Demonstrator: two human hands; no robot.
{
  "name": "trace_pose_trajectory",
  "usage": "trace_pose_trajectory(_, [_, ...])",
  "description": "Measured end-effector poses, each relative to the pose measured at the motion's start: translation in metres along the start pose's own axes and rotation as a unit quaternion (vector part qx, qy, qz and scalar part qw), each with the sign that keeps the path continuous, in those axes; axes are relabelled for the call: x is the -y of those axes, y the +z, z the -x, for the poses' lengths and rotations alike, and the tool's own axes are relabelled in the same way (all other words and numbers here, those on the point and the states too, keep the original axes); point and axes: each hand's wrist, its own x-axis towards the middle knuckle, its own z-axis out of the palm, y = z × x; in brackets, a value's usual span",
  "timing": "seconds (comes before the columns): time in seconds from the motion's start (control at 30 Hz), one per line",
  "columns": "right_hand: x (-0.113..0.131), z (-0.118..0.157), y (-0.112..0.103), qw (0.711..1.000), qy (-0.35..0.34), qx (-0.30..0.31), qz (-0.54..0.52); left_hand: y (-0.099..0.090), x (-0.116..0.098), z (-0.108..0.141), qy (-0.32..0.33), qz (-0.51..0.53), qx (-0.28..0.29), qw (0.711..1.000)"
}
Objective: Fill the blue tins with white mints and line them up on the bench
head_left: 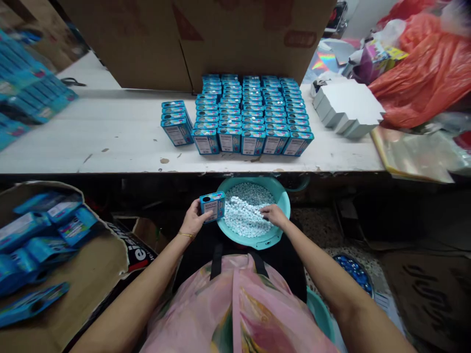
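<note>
My left hand (194, 218) grips a small blue box (213, 206) by its sides, upright, at the left rim of a turquoise basin (283, 201). A dark round opening shows near the top of the box. Small white pellets (245, 218) fill much of the basin. Over the basin's right side, my right hand (274, 214) has its fingertips down among the pellets, pressed together; what they hold, if anything, is hidden. Rows of similar blue boxes (253, 141) stand on the white table (121, 142), with a shorter row (177, 131) just left of them.
A large cardboard carton (243, 44) stands behind the rows. White folded boxes (349, 108) and orange plastic bags (423, 63) lie at the right. An open carton (99, 260) with blue boxes is at lower left. A bowl of blue pieces (353, 272) sits at lower right.
</note>
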Motion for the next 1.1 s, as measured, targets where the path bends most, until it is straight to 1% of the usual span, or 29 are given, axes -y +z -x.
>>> trace_pose_trajectory(0.1, [0.011, 0.018, -0.031, 0.999, -0.019, -0.001, -0.048, 0.009, -0.004, -0.005, 0.037, -0.065, 0.032, 0.997])
trace_pose_trajectory(0.23, [0.040, 0.043, -0.068, 0.991, -0.057, 0.008, -0.123, 0.028, -0.009, -0.010, 0.076, -0.152, 0.069, 0.983])
trace_pose_trajectory(0.33, [0.062, 0.050, -0.083, 0.993, -0.068, 0.029, -0.087, 0.042, -0.010, -0.013, 0.095, -0.200, 0.090, 0.971])
trace_pose_trajectory(0.4, [0.075, 0.049, -0.088, 0.997, -0.072, 0.035, -0.017, 0.050, -0.009, -0.014, 0.108, -0.215, 0.106, 0.965])
trace_pose_trajectory(0.47, [0.086, 0.047, -0.093, 0.993, -0.082, 0.027, 0.077, 0.054, -0.007, -0.014, 0.116, -0.225, 0.116, 0.960])
trace_pose_trajectory(0.53, [0.096, 0.046, -0.097, 0.981, -0.100, 0.019, 0.164, 0.055, -0.004, -0.015, 0.120, -0.235, 0.118, 0.957])
trace_pose_trajectory(0.63, [0.114, 0.048, -0.103, 0.957, -0.122, 0.020, 0.263, 0.056, 0.000, -0.016, 0.128, -0.247, 0.121, 0.953])
trace_pose_trajectory(0.73, [0.132, 0.052, -0.107, 0.932, -0.115, 0.011, 0.342, 0.057, 0.002, -0.016, 0.138, -0.258, 0.132, 0.947])
trace_pose_trajectory(0.93, [0.160, 0.059, -0.105, 0.898, -0.097, 0.016, 0.428, 0.067, -0.001, -0.016, 0.153, -0.254, 0.157, 0.942])
trace_pose_trajectory(1.03, [0.168, 0.064, -0.102, 0.886, -0.092, 0.006, 0.454, 0.069, -0.001, -0.018, 0.150, -0.248, 0.157, 0.944])
trace_pose_trajectory(1.1, [0.169, 0.068, -0.101, 0.883, -0.089, 0.009, 0.461, 0.069, 0.000, -0.019, 0.152, -0.241, 0.159, 0.945])
